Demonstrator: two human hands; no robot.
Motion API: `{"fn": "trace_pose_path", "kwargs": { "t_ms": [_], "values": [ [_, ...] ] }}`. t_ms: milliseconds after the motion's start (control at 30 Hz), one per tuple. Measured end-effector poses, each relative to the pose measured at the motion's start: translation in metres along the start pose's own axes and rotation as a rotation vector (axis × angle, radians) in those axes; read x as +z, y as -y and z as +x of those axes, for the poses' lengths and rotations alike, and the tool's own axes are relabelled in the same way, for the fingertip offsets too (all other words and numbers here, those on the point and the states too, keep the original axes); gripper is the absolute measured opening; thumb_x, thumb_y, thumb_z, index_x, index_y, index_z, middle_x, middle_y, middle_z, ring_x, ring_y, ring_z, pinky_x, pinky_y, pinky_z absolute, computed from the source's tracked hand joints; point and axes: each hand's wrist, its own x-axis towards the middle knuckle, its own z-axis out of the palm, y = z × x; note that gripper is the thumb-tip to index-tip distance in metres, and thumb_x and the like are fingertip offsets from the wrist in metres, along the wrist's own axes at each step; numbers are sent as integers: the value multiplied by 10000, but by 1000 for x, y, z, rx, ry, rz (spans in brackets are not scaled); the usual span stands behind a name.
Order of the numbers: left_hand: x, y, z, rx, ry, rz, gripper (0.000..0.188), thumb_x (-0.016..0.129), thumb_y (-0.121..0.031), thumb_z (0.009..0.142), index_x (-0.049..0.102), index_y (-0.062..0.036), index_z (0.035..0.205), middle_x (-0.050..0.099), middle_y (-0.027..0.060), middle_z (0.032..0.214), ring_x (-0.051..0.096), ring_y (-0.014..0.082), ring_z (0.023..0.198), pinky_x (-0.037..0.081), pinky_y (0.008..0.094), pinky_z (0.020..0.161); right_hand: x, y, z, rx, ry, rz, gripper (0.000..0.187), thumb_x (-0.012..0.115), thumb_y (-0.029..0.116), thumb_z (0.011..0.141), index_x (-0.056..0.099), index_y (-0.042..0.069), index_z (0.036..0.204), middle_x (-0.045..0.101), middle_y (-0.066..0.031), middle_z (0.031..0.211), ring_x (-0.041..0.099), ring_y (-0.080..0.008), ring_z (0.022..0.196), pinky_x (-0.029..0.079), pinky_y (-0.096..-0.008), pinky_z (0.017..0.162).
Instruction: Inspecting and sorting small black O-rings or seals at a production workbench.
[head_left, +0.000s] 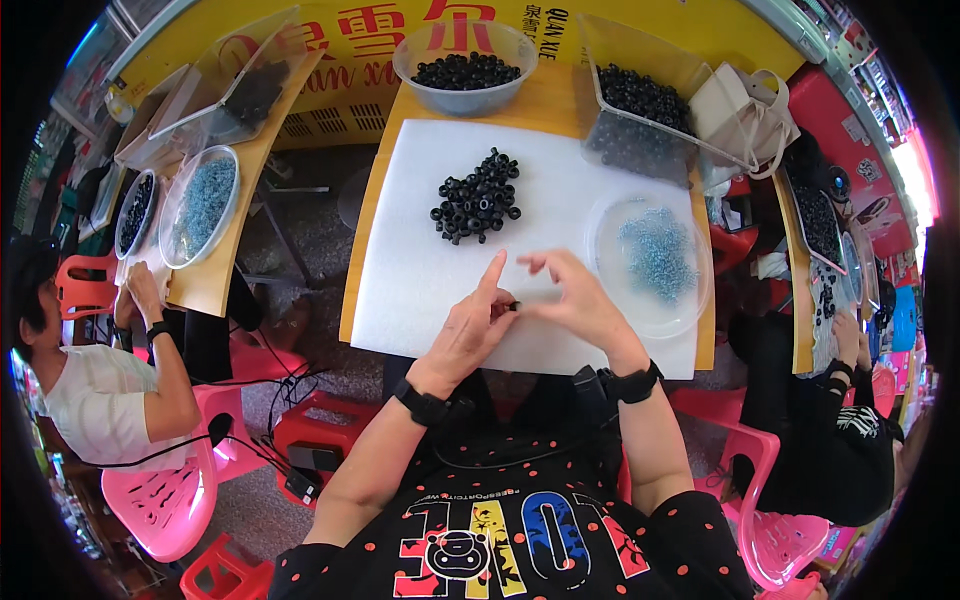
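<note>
On a white foam sheet, my left hand pinches a small black ring-like part between thumb and fingers, its index finger pointing up. My right hand is just beside it, slightly blurred. Its thumb reaches towards the black part while its fingers curve apart from the thumb; whether the thumb touches is unclear. Beyond my hands lies a loose pile of black ring-like parts. To the right, a clear round dish holds many tiny pale blue translucent pieces.
A clear bowl of black parts stands at the table's far end. Right of it are a clear bin with more black parts and a white bag. People sit at tables left and right. Cables hang at lower left.
</note>
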Motion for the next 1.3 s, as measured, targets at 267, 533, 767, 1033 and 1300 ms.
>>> {"fn": "trace_pose_path", "kwargs": {
  "t_ms": [267,533,767,1033,1300],
  "values": [
    [5,1,-1,-95,-47,61,780,732,-7,823,352,-73,1500,714,159,983,722,292,877,570,375,762,75,8,55,-154,-281,627,375,550,307,1029,538,37,1288,597,-11,1025,513,-93,884,439,-254,824],
    [6,10,-3,-11,-74,52,525,736,-12,808,509,-43,1281,701,200,958,709,366,887,558,420,751,80,5,51,-72,-84,613,595,378,498,1056,449,9,1387,602,-65,992,482,-139,876,420,-275,857],
    [8,15,-4,-9,-78,27,501,736,-10,805,510,-19,1253,691,210,931,693,396,891,554,433,747,81,-3,53,23,-4,674,563,359,482,1067,473,11,1354,567,-48,877,474,-101,697,425,-239,647],
    [7,11,-4,-41,-43,96,531,719,-42,824,472,-1,1292,683,234,931,680,422,879,546,453,738,79,-1,52,130,-52,750,438,391,419,1071,575,46,1209,547,-18,768,479,-83,648,442,-241,621],
    [6,11,-1,10,-80,73,430,724,-42,825,503,39,1185,677,248,922,681,420,847,545,457,717,79,-10,54,106,86,703,409,447,400,1061,593,54,1224,512,2,786,462,-84,688,430,-236,647]
  ]
}}
